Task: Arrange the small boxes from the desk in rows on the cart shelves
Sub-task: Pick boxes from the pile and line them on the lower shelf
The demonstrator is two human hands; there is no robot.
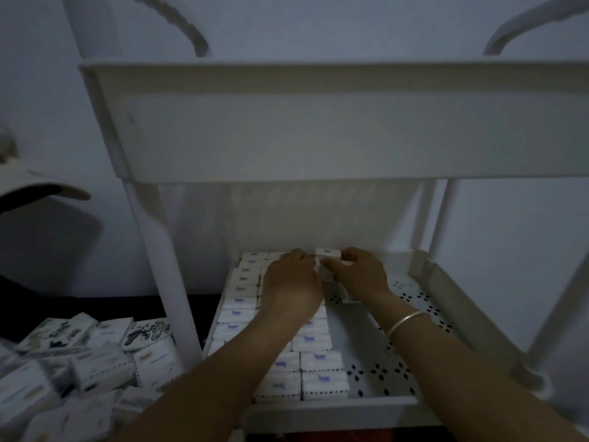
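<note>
Small white boxes with purple marks [322, 382] fill the left part of the lower cart shelf [424, 323] in rows. Both my hands reach to the back of that shelf. My left hand [291, 287] lies over the rows, its fingertips meeting a small box [327, 252] at the back. My right hand [360, 272], with a silver bangle on the wrist, pinches that box from the right. Another box shows partly under my right wrist.
A loose pile of white boxes [83, 362] lies on the dark desk at lower left. The cart's upper tray [318, 122] hangs over the shelf, with white posts [165, 272] at its corners. The shelf's right half shows a perforated floor.
</note>
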